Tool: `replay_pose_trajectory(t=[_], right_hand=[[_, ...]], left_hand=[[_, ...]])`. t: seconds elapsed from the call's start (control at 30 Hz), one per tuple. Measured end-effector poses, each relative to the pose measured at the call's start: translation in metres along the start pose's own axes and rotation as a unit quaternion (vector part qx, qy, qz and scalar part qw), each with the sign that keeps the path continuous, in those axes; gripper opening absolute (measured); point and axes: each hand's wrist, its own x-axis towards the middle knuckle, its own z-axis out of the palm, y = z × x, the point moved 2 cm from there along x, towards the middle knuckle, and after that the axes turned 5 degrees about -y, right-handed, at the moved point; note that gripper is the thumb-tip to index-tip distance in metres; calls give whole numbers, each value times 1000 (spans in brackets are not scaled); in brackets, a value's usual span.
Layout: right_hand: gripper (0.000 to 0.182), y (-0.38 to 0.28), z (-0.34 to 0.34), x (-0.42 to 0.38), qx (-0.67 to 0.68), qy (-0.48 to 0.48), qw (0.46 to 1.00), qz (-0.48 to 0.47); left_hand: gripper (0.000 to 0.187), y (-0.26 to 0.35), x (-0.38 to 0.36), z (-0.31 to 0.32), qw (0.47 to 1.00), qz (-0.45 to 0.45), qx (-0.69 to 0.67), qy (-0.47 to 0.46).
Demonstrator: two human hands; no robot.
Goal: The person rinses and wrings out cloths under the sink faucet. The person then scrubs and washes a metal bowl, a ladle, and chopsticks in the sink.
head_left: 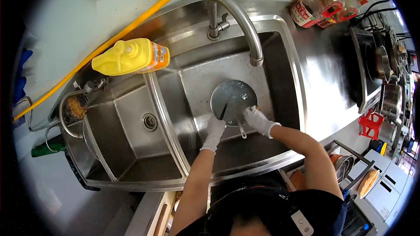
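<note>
A round metal basin [215,94] with cloudy water stands in the right sink bowl. My left hand [215,132], in a white glove, is closed at the basin's near left rim on a dark-handled utensil [224,111]; its far end is in the water. My right hand [260,121], also gloved, is at the near right rim with its fingers curled. What it holds, if anything, is hidden. Between my hands, a utensil with a pale handle [242,130] leans out over the rim. Small shiny bits show in the water.
A curved faucet [238,11] arches over the bowl. A yellow jug [127,57] stands at the divider's far end, beside a yellow hose [118,35]. Large plastic bottles [313,8] sit at back right, near a stove [367,65]. The left bowl [135,135] has a drain.
</note>
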Motion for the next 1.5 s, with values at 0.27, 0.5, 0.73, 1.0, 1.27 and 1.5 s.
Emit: replay_pose_trajectory(t=[0.27,0.5,0.73,1.0,1.27,1.5], right_hand=[[36,-16,-18,37,141,181,973,33],[15,-30,1,42,224,114,968,1],[14,25,-36,21,248,57,967,-22],[14,90,-72,39,284,-71,955,-54],[20,95,-110,39,295,-152,939,-87],[40,63,-97,56,284,-357,868,-195]], left_hand=[[43,-42,32,42,996,11,-63,-56],[17,-16,-19,49,871,-103,-373,-302],[15,33,-34,32,832,-93,-411,-359],[17,100,-27,-8,785,-156,-479,-361],[17,86,-27,-14,670,-212,-593,-394],[14,36,-41,1,481,-176,-705,-490]])
